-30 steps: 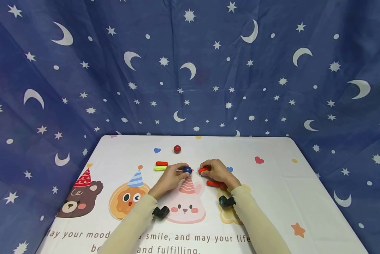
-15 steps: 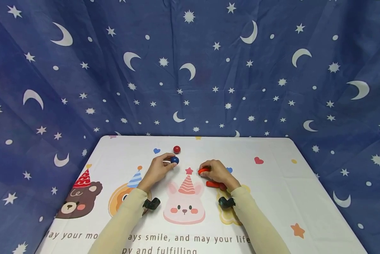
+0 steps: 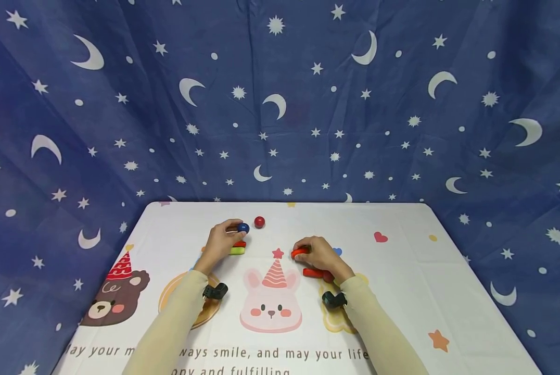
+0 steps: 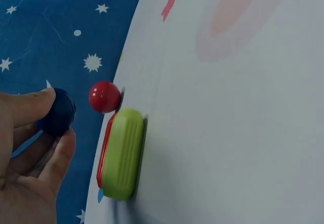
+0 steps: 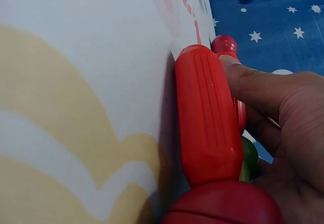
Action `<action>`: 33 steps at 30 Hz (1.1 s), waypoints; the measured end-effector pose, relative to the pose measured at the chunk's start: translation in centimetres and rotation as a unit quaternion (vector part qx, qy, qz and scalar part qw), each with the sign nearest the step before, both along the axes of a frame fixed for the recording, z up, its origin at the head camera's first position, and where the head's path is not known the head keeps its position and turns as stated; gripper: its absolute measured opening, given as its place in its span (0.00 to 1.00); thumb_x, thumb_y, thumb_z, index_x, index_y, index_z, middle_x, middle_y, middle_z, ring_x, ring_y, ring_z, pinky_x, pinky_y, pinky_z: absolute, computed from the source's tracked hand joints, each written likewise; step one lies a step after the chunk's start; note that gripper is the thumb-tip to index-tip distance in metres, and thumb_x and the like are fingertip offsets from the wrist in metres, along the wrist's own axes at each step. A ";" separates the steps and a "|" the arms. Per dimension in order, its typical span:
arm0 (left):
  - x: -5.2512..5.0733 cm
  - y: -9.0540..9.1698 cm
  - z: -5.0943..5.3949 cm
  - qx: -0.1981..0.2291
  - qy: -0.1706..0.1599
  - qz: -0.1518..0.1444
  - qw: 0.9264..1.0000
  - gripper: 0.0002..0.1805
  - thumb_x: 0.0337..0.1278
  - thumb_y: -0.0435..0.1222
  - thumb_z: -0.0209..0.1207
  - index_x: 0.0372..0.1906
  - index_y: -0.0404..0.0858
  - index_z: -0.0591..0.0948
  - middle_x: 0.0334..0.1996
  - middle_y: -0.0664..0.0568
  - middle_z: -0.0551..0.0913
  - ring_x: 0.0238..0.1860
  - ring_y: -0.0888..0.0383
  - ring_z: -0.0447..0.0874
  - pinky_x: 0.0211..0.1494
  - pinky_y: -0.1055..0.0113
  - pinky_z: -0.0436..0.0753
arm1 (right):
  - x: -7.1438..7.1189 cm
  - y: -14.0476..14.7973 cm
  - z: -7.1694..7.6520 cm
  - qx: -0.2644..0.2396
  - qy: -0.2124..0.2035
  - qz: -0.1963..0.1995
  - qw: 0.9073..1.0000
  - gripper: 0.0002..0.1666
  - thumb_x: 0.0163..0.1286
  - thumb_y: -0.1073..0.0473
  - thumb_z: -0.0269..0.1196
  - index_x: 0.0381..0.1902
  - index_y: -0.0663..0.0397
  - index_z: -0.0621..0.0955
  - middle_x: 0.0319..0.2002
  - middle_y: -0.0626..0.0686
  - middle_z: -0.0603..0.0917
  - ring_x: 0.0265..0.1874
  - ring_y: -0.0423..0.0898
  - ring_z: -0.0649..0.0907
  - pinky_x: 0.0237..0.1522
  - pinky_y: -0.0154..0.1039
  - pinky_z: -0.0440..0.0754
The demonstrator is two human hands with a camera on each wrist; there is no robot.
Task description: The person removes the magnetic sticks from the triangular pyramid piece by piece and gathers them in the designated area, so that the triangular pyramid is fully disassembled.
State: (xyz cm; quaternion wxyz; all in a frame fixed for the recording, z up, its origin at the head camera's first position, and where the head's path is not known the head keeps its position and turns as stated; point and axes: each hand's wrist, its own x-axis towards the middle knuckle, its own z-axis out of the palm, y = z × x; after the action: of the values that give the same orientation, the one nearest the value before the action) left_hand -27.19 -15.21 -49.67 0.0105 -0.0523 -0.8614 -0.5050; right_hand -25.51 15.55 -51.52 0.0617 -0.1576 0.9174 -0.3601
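A shiny blue ball [image 3: 243, 228] is pinched between the thumb and fingers of my left hand [image 3: 218, 244], near the table's far edge. Just right of it lies a red ball [image 3: 259, 222], apart from the hand. Below that hand, a lime-green ridged stick [image 4: 124, 153] lies beside a red stick [image 3: 241, 244]. My right hand [image 3: 324, 256] holds a short red ridged stick [image 3: 300, 252]. Nearer the wrist, another red ridged stick [image 5: 210, 113] touches a dark red ball [image 5: 223, 206]. A green ball [image 5: 250, 155] shows partly behind it in the right wrist view.
The white table cover [image 3: 402, 302] carries printed animals, hearts and lettering. A blue curtain [image 3: 280, 104] with moons and stars hangs behind the far edge. Black wrist cameras [image 3: 216, 291] sit on both forearms.
My left hand has carried the blue ball left and away from me, from beside the right hand to just left of the red ball. The right hand stays in place with its stick.
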 end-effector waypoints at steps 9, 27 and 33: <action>-2.0 -0.8 -0.3 -0.009 -0.018 0.028 0.999 0.23 0.60 0.36 0.65 0.60 0.38 0.78 0.53 0.40 0.83 0.53 0.47 0.83 0.58 0.56 0.81 | -0.1 -0.1 -0.4 0.004 -0.011 -0.014 1.000 0.11 0.58 0.56 0.74 0.39 0.38 0.86 0.44 0.47 0.86 0.45 0.46 0.79 0.58 0.46 0.76; -4.5 -0.3 -1.5 -0.001 -0.090 0.058 0.994 0.24 0.60 0.34 0.65 0.61 0.36 0.77 0.57 0.39 0.81 0.59 0.45 0.79 0.63 0.54 0.77 | 0.2 -0.2 -0.2 0.018 0.001 -0.005 1.000 0.10 0.59 0.55 0.73 0.38 0.37 0.86 0.43 0.46 0.86 0.46 0.46 0.79 0.57 0.46 0.76; -5.1 0.1 -2.1 -0.003 -0.079 0.055 0.995 0.23 0.60 0.33 0.65 0.60 0.36 0.78 0.56 0.38 0.81 0.58 0.45 0.80 0.62 0.54 0.78 | 0.1 -0.2 0.0 0.021 0.003 0.000 1.000 0.11 0.59 0.56 0.73 0.40 0.40 0.86 0.44 0.48 0.86 0.45 0.47 0.79 0.55 0.46 0.77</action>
State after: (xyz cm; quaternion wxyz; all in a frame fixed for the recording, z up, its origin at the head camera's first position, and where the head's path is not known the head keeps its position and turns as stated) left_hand -32.25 -15.15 -51.74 -0.0302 0.0348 -0.8625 -0.5039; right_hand -25.39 15.36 -51.54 0.0621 -0.1574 0.9251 -0.3400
